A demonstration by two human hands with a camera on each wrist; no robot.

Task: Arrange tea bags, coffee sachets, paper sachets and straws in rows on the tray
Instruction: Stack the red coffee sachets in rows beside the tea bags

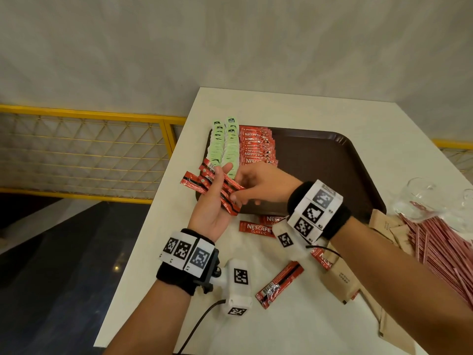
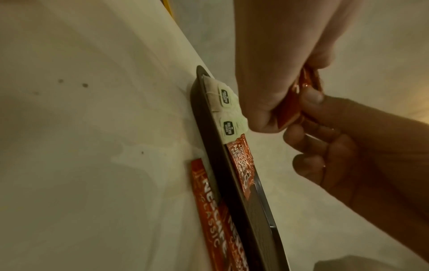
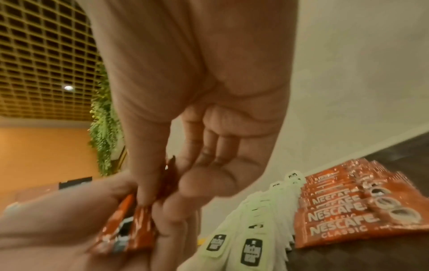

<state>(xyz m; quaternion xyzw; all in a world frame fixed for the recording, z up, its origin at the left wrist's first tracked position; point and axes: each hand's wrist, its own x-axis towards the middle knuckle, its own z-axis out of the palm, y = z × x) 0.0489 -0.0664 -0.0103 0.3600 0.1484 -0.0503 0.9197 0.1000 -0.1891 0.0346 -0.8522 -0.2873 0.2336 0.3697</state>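
Head view had the left hand (image 1: pixel 213 201) palm up at the near-left corner of the tray (image 1: pixel 332 160), fingers curled round a loose fan of coffee sachets (image 1: pixel 204 184). Right hand (image 1: pixel 252 184) reached across from the right, thumb and fingertips pinching the right end of one sachet in that fan; right wrist view confirmed the pinch, other fingers loosely curled. On the tray: two columns of tea bags (image 1: pixel 225 144) along the left edge, then a shingled row of coffee sachets (image 1: pixel 257 147) just beside them, long axes running left-right across the tray. That row lay directly beyond both hands, right hand nearer to its near end. The held fan sat skewed to it, long axes angled down toward the right, so my read was the pinched sachet needs a slight turn to line up before it goes on the near end of the row. More sachets lay loose on the table (image 1: pixel 294 329) near the tray's front edge. Paper sachets (image 1: pixel 340 280) and straws (image 1: pixel 435 247) were piled off to the right, none on the tray yet.
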